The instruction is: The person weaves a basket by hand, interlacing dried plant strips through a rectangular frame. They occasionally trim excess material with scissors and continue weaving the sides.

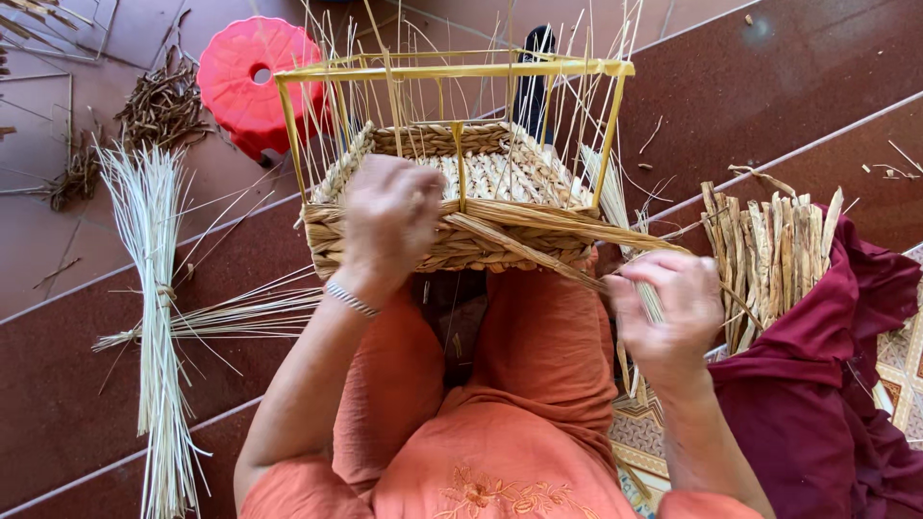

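Note:
A half-woven straw basket point(481, 163) rests against my knees, built around a yellow frame point(452, 69) with thin pale stakes sticking up. My left hand point(389, 216) lies on the basket's near left wall, fingers curled over the woven rim. My right hand point(668, 308) is at the basket's right, shut on flat straw strands point(538, 235) that run diagonally from the front wall to my fingers. A metal bracelet circles my left wrist.
A bundle of dried flat straw point(769, 250) lies on a maroon cloth point(827, 384) at the right. Tied pale thin reeds point(154, 308) lie on the left floor. A red plastic stool point(255, 77) stands beyond the basket, with dark straw scraps point(163, 106) beside it.

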A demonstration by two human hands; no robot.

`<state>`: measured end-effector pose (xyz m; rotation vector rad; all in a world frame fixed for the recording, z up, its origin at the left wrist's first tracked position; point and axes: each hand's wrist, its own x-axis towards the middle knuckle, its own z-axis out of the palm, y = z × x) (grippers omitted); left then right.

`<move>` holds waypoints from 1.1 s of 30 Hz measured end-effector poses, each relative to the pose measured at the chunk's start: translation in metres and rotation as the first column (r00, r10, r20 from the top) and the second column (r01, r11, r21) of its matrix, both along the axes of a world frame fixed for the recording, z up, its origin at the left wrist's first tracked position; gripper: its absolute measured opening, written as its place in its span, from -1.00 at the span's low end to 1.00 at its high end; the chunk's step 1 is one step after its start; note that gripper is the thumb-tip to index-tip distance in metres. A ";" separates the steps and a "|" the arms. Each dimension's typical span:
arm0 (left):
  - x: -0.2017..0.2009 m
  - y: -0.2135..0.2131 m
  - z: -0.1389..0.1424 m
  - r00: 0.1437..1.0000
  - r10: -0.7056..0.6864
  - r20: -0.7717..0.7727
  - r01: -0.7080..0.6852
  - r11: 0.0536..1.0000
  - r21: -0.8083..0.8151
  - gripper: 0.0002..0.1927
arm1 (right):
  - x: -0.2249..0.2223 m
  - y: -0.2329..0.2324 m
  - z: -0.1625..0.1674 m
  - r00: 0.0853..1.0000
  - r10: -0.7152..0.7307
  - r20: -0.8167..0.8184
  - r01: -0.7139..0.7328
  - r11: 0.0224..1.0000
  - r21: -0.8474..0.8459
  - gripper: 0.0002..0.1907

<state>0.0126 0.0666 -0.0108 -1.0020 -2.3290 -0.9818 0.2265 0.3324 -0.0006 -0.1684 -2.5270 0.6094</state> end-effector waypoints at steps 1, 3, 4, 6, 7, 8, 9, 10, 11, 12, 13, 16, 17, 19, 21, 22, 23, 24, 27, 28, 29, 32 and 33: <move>-0.001 0.015 -0.003 0.997 -0.073 0.027 0.073 0.997 -0.015 -0.92 | -0.015 -0.011 0.006 0.993 0.067 -0.102 -0.039 0.968 0.247 -0.73; -0.007 0.044 -0.006 0.979 -0.107 0.171 0.136 0.976 -0.173 -0.81 | -0.045 -0.030 0.013 0.961 0.265 -0.083 -0.251 0.957 0.145 -0.69; -0.012 0.056 -0.006 0.958 -0.051 0.284 0.143 0.939 -0.313 -0.75 | -0.059 -0.039 0.012 0.955 0.295 -0.045 -0.281 0.939 0.197 -0.65; -0.020 0.071 -0.005 0.928 0.027 0.372 0.168 0.861 -0.481 -0.69 | -0.078 -0.048 0.008 0.947 0.321 0.018 -0.315 0.916 0.246 -0.66; -0.024 0.075 -0.004 0.933 0.033 0.357 0.167 0.841 -0.515 -0.70 | -0.086 -0.050 0.005 0.946 0.321 0.037 -0.320 0.914 0.248 -0.71; -0.026 0.075 -0.003 0.938 0.040 0.343 0.166 0.819 -0.549 -0.70 | -0.090 -0.052 0.001 0.946 0.320 0.058 -0.324 0.912 0.249 -0.75; -0.027 0.073 -0.003 0.931 0.023 0.364 0.161 0.869 -0.468 -0.75 | -0.093 -0.052 -0.002 0.941 0.334 0.052 -0.337 0.912 0.233 -0.76; -0.027 0.068 -0.002 0.924 0.004 0.381 0.153 0.912 -0.381 -0.80 | -0.094 -0.050 -0.003 0.937 0.347 0.044 -0.348 0.912 0.219 -0.77; -0.026 0.063 -0.002 0.918 -0.018 0.396 0.144 0.946 -0.292 -0.86 | -0.094 -0.048 -0.002 0.933 0.359 0.036 -0.359 0.911 0.205 -0.77; -0.022 0.057 -0.003 0.902 -0.070 0.426 0.160 0.971 -0.180 -0.87 | -0.094 -0.045 0.000 0.927 0.370 0.062 -0.375 0.912 0.167 -0.78; -0.016 0.051 -0.004 0.885 -0.124 0.449 0.171 0.983 -0.065 -0.87 | -0.093 -0.041 0.004 0.920 0.382 0.087 -0.391 0.911 0.130 -0.79; -0.007 0.035 -0.004 0.853 -0.303 0.425 0.245 0.951 0.186 -0.91 | -0.096 -0.027 0.023 0.853 0.475 0.216 -0.435 0.876 -0.207 -0.75; -0.006 0.030 -0.002 0.842 -0.359 0.403 0.275 0.928 0.253 -0.88 | -0.098 -0.024 0.029 0.812 0.524 0.258 -0.424 0.833 -0.356 -0.72; -0.007 0.023 0.003 0.809 -0.374 0.453 0.344 0.927 0.150 -0.79 | -0.105 -0.021 0.038 0.837 0.499 0.225 -0.456 0.863 -0.217 -0.82; -0.010 0.017 0.009 0.771 -0.390 0.503 0.406 0.910 0.083 -0.69 | -0.113 -0.024 0.042 0.867 0.458 0.198 -0.477 0.877 0.059 -0.89; -0.011 0.016 0.012 0.748 -0.400 0.529 0.432 0.899 0.069 -0.64 | -0.118 -0.027 0.043 0.884 0.429 0.184 -0.465 0.846 0.261 -0.92; -0.012 0.015 0.015 0.725 -0.409 0.553 0.459 0.887 0.055 -0.59 | -0.122 -0.030 0.044 0.901 0.403 0.162 -0.431 0.780 0.453 -0.95; -0.012 0.015 0.017 0.709 -0.405 0.577 0.466 0.883 0.048 -0.56 | -0.125 -0.032 0.046 0.887 0.453 0.088 -0.424 0.725 0.542 -0.91; -0.009 0.020 0.020 0.712 -0.390 0.584 0.470 0.883 0.017 -0.54 | -0.134 -0.036 0.054 0.841 0.542 0.005 -0.372 0.570 0.733 -0.84; -0.008 0.022 0.019 0.747 -0.384 0.542 0.457 0.889 0.001 -0.58 | -0.139 -0.037 0.058 0.854 0.519 0.049 -0.369 0.535 0.760 -0.86; -0.007 0.024 0.018 0.780 -0.377 0.500 0.444 0.896 -0.016 -0.62 | -0.143 -0.037 0.062 0.865 0.493 0.091 -0.368 0.500 0.784 -0.87; -0.005 0.028 0.014 0.804 -0.343 0.486 0.416 0.908 -0.046 -0.79 | -0.152 -0.039 0.074 0.837 0.303 0.455 -0.542 0.570 0.618 -0.93; -0.004 0.027 0.013 0.811 -0.347 0.470 0.407 0.913 -0.030 -0.77 | -0.152 -0.040 0.078 0.841 0.355 0.408 -0.541 0.582 0.607 -0.90</move>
